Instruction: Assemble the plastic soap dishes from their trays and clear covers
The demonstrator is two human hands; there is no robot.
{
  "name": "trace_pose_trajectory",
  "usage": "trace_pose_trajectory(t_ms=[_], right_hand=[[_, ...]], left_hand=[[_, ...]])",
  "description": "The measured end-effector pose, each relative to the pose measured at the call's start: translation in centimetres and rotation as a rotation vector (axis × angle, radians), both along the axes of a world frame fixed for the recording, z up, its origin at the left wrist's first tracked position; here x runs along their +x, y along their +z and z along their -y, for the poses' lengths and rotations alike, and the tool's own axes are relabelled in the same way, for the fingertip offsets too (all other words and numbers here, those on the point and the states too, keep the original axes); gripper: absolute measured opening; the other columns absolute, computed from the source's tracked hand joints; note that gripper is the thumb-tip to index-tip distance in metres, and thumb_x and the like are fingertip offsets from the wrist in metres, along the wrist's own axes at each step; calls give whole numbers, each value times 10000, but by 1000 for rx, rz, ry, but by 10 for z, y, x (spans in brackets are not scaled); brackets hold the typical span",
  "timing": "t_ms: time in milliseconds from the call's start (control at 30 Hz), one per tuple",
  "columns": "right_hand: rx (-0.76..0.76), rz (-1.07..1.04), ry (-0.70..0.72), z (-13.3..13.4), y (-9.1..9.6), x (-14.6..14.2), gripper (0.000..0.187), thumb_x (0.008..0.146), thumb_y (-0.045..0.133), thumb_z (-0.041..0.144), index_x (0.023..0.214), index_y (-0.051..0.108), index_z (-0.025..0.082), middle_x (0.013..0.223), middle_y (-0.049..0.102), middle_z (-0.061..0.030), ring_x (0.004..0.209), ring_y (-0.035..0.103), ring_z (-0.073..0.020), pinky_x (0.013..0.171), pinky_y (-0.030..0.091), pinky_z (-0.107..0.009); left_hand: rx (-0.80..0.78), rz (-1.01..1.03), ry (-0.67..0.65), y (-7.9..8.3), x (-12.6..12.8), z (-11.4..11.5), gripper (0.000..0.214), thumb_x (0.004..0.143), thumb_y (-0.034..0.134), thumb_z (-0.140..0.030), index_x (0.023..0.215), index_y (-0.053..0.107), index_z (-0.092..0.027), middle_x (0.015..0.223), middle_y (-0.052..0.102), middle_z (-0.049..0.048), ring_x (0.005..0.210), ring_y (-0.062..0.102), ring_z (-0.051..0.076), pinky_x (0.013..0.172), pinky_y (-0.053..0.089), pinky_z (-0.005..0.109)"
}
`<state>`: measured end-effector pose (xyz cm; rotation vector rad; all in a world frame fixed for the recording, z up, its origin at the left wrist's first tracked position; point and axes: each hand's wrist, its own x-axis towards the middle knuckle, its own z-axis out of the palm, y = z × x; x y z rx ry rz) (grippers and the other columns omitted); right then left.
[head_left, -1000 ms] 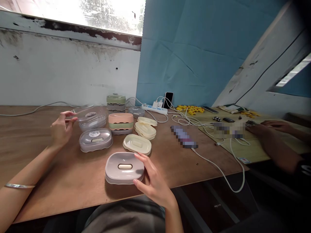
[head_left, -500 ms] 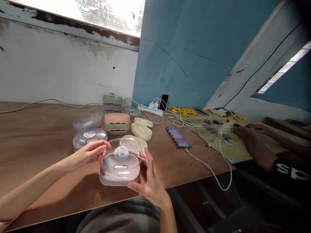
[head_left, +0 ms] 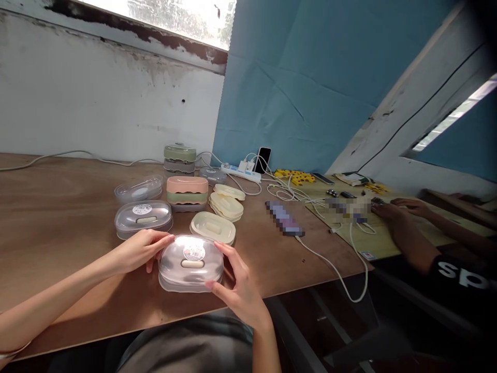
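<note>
Brown tabletop under a pale wall, and right up near its front edge sits the grey soap box, its clear cover on top, round sticker facing up. Right hand spans the near right end, thumb at the front, fingers over the back, gripping the cover. Left hand has curved fingers against the rear left corner; whether they pinch, I can't tell. Whether the rim is fully seated doesn't show, so my call: press both ends evenly, keep it level, check the wavy lip all round.

Tight behind, though! Cream trays crowd the back, another covered box hems the left fingers. Best room is bare wood right, towards the phone, and far left; pulling nearer risks the edge.
</note>
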<state>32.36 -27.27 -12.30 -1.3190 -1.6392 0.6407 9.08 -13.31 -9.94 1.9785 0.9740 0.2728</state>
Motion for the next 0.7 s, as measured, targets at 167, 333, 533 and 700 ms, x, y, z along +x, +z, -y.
trace_pose_trajectory(t_ms=[167, 333, 533, 700], right_hand=[[14, 16, 7, 1, 2, 2, 588, 791, 680, 228, 1327, 440, 257, 1397, 473, -60, 1319, 430, -226, 1101, 356, -342], [16, 30, 27, 3, 3, 4, 582, 782, 658, 207, 1318, 434, 242, 1398, 472, -70, 1327, 419, -236, 1111, 339, -357], [-1, 43, 24, 4, 4, 4, 590, 758, 659, 183, 1302, 438, 242, 1401, 466, -64, 1324, 423, -228, 1110, 333, -333], [-20, 51, 23, 4, 4, 3, 581, 763, 644, 182, 1302, 432, 234, 1410, 451, -73, 1333, 414, -228, 1114, 330, -341]], left_hand=[[-31, 24, -16, 3, 2, 2, 533, 917, 367, -611, 1035, 614, -154, 581, 551, -26, 431, 556, 133, 448, 387, 220], [-30, 49, -31, 5, 2, 3, 565, 898, 406, -612, 1163, 601, -153, 582, 508, -35, 432, 526, 127, 441, 412, 229], [-29, 13, -62, 11, 2, 3, 557, 902, 403, -602, 1157, 597, -146, 606, 501, -32, 450, 522, 120, 463, 428, 229], [-56, -10, -74, 9, 2, 1, 566, 904, 380, -616, 1161, 576, -152, 614, 503, -33, 473, 542, 131, 477, 447, 232]])
